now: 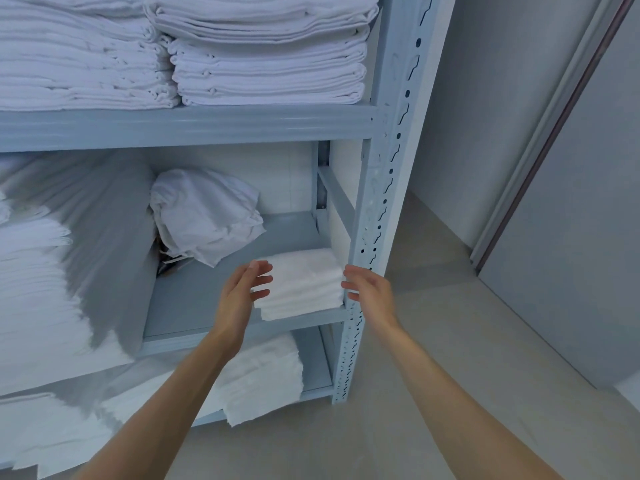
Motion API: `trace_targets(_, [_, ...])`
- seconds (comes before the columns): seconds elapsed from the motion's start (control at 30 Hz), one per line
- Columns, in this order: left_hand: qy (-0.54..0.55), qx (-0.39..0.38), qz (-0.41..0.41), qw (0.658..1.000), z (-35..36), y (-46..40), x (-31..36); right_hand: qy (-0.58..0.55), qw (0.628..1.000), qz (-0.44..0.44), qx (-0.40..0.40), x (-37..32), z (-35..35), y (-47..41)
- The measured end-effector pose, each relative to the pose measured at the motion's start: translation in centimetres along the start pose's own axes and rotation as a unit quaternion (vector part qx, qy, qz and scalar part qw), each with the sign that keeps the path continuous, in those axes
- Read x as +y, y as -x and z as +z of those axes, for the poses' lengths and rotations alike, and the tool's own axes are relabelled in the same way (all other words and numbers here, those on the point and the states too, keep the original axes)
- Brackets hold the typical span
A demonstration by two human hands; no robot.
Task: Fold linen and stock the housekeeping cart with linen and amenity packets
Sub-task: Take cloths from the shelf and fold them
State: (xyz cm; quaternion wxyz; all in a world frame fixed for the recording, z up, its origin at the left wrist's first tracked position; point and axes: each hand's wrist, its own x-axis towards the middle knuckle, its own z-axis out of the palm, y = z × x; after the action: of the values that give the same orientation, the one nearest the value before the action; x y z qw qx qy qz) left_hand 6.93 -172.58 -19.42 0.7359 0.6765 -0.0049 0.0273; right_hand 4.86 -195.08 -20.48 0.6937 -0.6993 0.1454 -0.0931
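Observation:
A small stack of folded white towels (301,284) lies at the right front corner of the middle shelf (194,306) of a grey metal rack. My left hand (242,292) is at the stack's left side, fingers straight and spread, fingertips touching or just off the cloth. On the right side of the stack, by the rack's front post, my right hand (369,289) has relaxed fingers at the towels' edge. Neither hand grips anything.
A crumpled white linen bundle (204,213) sits behind on the same shelf. Tall folded stacks (266,53) fill the upper shelf, more linen (34,271) at the left and on the lower shelf (263,375). The perforated post (374,216) stands right; beyond are bare floor and a sliding door (571,202).

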Motion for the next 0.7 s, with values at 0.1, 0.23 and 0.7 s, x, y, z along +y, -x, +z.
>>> trace_targets(0.1, [-0.003,0.017,-0.027,0.999,-0.7,-1.5,-1.6,0.005,1.000,0.016,-0.005,1.1,0.3,-1.6])
trace_targets(0.23, [0.006,0.042,-0.064,0.997,-1.7,-4.7,-4.0,0.015,0.999,0.035,-0.005,2.7,1.5,-4.8])
trace_targets(0.7, [-0.096,0.002,-0.163,0.982,-2.3,-20.3,-13.3,0.234,0.963,0.135,-0.002,7.4,5.6,-17.3])
